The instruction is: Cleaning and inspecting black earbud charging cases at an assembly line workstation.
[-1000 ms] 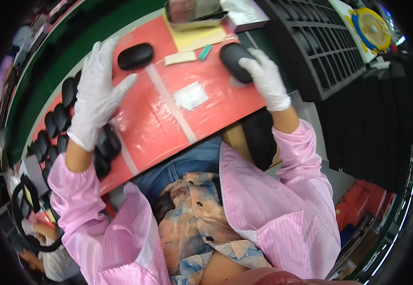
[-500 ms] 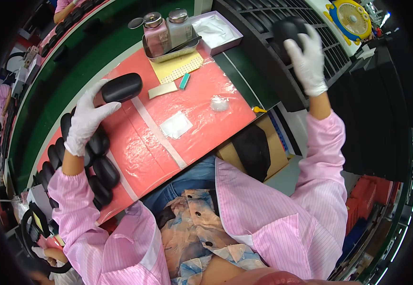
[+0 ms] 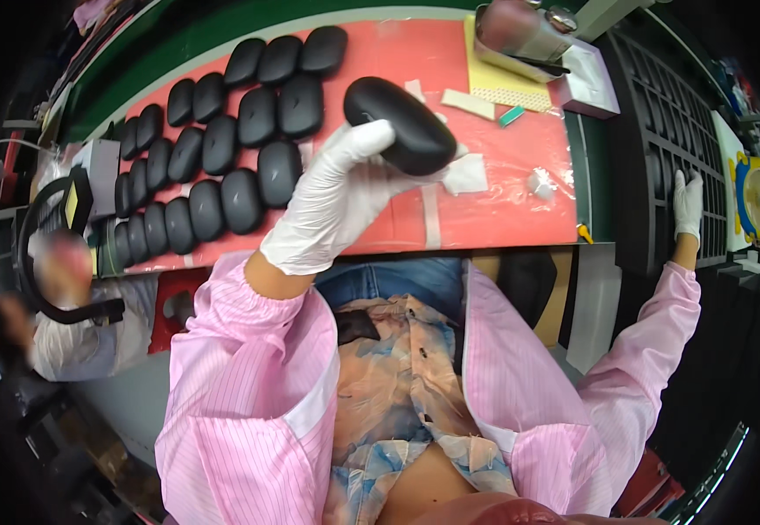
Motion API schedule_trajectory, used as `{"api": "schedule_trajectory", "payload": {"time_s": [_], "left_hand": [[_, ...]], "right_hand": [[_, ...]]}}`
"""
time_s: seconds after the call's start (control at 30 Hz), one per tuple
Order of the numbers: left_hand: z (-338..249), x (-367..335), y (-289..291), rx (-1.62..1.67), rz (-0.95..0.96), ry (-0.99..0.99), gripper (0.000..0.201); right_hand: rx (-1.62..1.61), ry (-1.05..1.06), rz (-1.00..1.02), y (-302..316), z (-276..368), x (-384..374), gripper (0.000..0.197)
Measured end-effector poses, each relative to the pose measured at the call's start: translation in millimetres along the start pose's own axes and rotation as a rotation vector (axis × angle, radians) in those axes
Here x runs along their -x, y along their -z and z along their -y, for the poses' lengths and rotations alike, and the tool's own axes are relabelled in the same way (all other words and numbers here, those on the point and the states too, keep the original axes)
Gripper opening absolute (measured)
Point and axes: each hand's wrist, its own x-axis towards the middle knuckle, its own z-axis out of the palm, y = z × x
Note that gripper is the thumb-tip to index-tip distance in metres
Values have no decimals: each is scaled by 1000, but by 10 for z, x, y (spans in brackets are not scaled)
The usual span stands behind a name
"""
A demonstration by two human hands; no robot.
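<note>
Raised above the red work mat [image 3: 493, 223], my left hand [image 3: 336, 197] in a white glove is closed around a smooth black oblong case [image 3: 402, 127] with rounded ends. Several similar black cases [image 3: 257, 115] lie in rows on the left part of the mat. Far to the right, my gloved right hand [image 3: 688, 206] rests over a black compartment tray [image 3: 638, 210]. Its fingers are stretched out and a little apart, with no case visible in them. Dark pieces sit in the tray's compartments, too dim to make out singly.
At the mat's back right are a metal tray [image 3: 520, 63] with bottles, a yellow sheet [image 3: 485, 79], a beige strip [image 3: 467, 104], a small green block [image 3: 511, 115] and a lilac box [image 3: 590, 83]. A yellow-blue fan [image 3: 758, 197] stands beyond the compartment tray. Another person sits at left.
My view has turned left. The left hand has brought its case up and inward, closer to me. The right hand, which held a black case over the compartment tray, no longer shows one.
</note>
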Motion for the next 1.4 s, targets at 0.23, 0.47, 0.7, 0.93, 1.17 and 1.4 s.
{"api": "schedule_trajectory", "payload": {"time_s": [0.23, 0.47, 0.7, 0.93, 1.17, 1.4], "left_hand": [[283, 356, 51, -240, -109, -249, 38], [346, 606, 196, -189, -146, -225, 52], [301, 712, 307, -155, -149, -204, 44], [285, 693, 295, -159, -143, -194, 50], [342, 634, 289, -201, -184, -111, 57], [241, 629, 547, 92, -75, 124, 73]], "right_hand": [[-1233, 506, 499, 567, 4007, 1775, 54], [-1401, 340, 608, 448, 4516, 2196, 41], [-1362, 367, 209, 378, 4570, 2257, 49], [-936, 750, -24, 499, 4570, 2296, 18], [-1106, 311, -153, 378, 4126, 2139, 11], [-234, 539, -86, -57, 3097, 2017, 18]]}}
